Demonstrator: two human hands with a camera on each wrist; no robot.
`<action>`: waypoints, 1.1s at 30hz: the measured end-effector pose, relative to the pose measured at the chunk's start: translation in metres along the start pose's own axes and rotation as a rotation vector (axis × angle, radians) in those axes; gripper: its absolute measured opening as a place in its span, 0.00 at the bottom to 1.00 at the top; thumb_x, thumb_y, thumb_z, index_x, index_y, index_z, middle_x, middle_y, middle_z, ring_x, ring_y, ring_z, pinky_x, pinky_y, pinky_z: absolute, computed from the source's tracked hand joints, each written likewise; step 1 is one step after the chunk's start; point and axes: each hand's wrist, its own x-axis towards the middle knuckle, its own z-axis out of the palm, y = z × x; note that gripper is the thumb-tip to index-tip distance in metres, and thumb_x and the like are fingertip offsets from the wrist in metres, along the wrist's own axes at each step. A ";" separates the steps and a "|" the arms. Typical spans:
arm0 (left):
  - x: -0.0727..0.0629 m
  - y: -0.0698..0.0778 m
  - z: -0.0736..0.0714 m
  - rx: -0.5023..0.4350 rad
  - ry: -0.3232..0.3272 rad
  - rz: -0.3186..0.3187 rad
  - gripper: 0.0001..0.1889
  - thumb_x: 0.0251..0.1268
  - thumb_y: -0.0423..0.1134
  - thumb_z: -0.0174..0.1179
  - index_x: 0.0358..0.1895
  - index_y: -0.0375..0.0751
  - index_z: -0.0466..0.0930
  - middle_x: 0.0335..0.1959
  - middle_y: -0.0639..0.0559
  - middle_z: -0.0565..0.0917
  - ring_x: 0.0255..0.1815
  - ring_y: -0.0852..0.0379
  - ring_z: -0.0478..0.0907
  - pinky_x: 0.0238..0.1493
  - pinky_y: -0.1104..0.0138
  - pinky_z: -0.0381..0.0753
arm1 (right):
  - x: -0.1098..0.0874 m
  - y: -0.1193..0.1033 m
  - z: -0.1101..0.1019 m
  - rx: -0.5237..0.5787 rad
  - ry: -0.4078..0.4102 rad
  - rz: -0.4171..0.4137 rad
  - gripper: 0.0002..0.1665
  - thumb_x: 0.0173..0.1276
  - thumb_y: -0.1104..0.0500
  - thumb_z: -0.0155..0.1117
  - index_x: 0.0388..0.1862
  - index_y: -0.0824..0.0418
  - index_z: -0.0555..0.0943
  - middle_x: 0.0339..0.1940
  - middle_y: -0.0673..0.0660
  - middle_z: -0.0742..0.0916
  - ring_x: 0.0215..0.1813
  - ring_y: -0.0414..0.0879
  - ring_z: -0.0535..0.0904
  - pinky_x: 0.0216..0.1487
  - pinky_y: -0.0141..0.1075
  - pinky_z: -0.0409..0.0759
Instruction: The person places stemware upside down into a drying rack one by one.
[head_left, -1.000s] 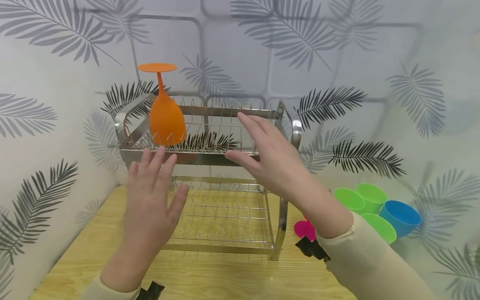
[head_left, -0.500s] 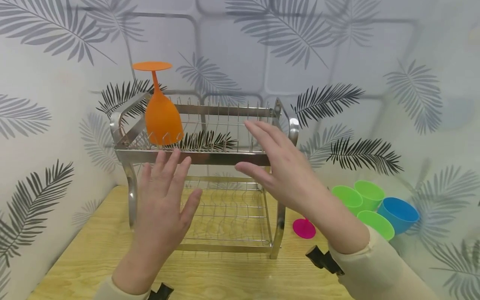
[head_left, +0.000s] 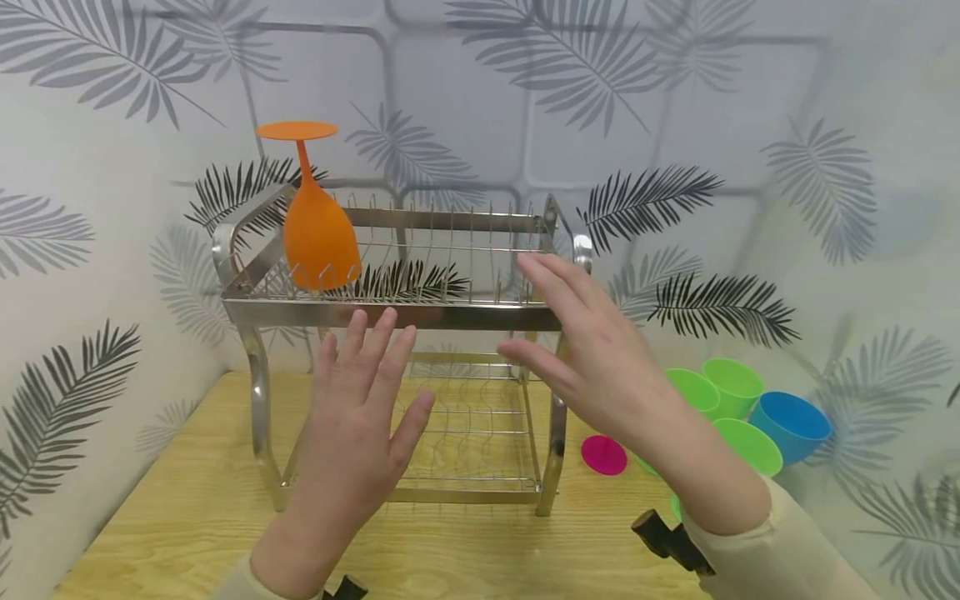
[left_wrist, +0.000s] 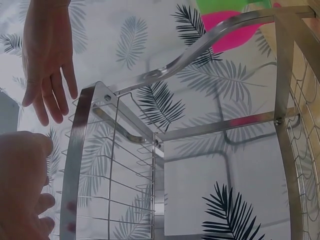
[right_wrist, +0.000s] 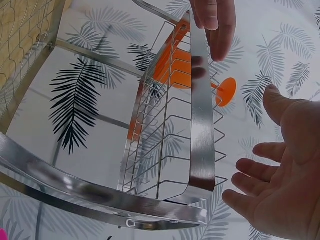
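An orange goblet (head_left: pixel 321 237) stands upside down at the left end of the upper tier of a two-tier metal dish rack (head_left: pixel 450 317), its foot upward and stem slightly tilted. My left hand (head_left: pixel 356 433) is in front of the rack, fingers spread and straight, tips overlapping the upper front rail in the head view. My right hand (head_left: pixel 600 358) hovers by the rack's upper right corner, fingers extended and thumb apart. Both hands hold nothing. From the right wrist, the goblet (right_wrist: pixel 227 91) shows behind the wires, with my right palm (right_wrist: pixel 285 170) outside the rail.
To the right of the rack sit several light green cups (head_left: pixel 733 385) and a blue cup (head_left: pixel 791 427), partly hidden by my right forearm. A pink round foot (head_left: pixel 603 455) lies near the rack's right leg. Everything stands on a wooden table (head_left: pixel 172 492) against a leaf-patterned wall.
Both hands have moved to the right and a little down, the left away from the goblet and the right toward the rack's right end. The goblet stays on the rack; the view shifts slightly.
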 end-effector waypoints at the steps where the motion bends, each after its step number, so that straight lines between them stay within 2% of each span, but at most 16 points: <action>1: 0.000 0.002 0.001 -0.003 0.001 0.002 0.32 0.92 0.56 0.46 0.82 0.36 0.70 0.85 0.38 0.69 0.85 0.30 0.61 0.86 0.32 0.48 | -0.002 0.001 0.000 0.001 0.000 0.004 0.51 0.80 0.38 0.70 0.93 0.45 0.58 0.91 0.52 0.63 0.88 0.57 0.61 0.83 0.66 0.64; 17: -0.006 0.024 0.015 -0.051 -0.036 -0.002 0.33 0.93 0.57 0.43 0.82 0.35 0.70 0.85 0.40 0.68 0.86 0.32 0.59 0.87 0.35 0.47 | -0.039 0.026 -0.005 0.017 -0.026 0.155 0.53 0.79 0.40 0.72 0.94 0.43 0.55 0.90 0.55 0.64 0.87 0.64 0.61 0.77 0.76 0.66; 25: -0.013 0.034 0.024 -0.086 -0.070 0.000 0.32 0.93 0.58 0.43 0.82 0.38 0.70 0.84 0.39 0.69 0.87 0.34 0.58 0.85 0.32 0.51 | -0.054 0.049 -0.002 0.012 -0.035 0.207 0.53 0.80 0.44 0.73 0.94 0.48 0.55 0.90 0.60 0.63 0.88 0.66 0.58 0.78 0.76 0.64; 28: -0.016 0.037 0.027 -0.099 -0.098 -0.006 0.33 0.93 0.59 0.42 0.83 0.38 0.68 0.86 0.40 0.67 0.88 0.34 0.56 0.87 0.34 0.47 | -0.059 0.057 -0.002 0.012 -0.038 0.232 0.53 0.80 0.43 0.72 0.94 0.49 0.55 0.91 0.60 0.62 0.88 0.67 0.57 0.78 0.76 0.62; 33: -0.020 0.042 0.032 -0.108 -0.120 -0.007 0.34 0.93 0.60 0.41 0.84 0.39 0.68 0.88 0.42 0.64 0.89 0.35 0.55 0.86 0.34 0.48 | -0.067 0.071 -0.001 0.022 -0.071 0.276 0.54 0.81 0.43 0.71 0.94 0.49 0.53 0.91 0.62 0.61 0.88 0.69 0.56 0.76 0.79 0.62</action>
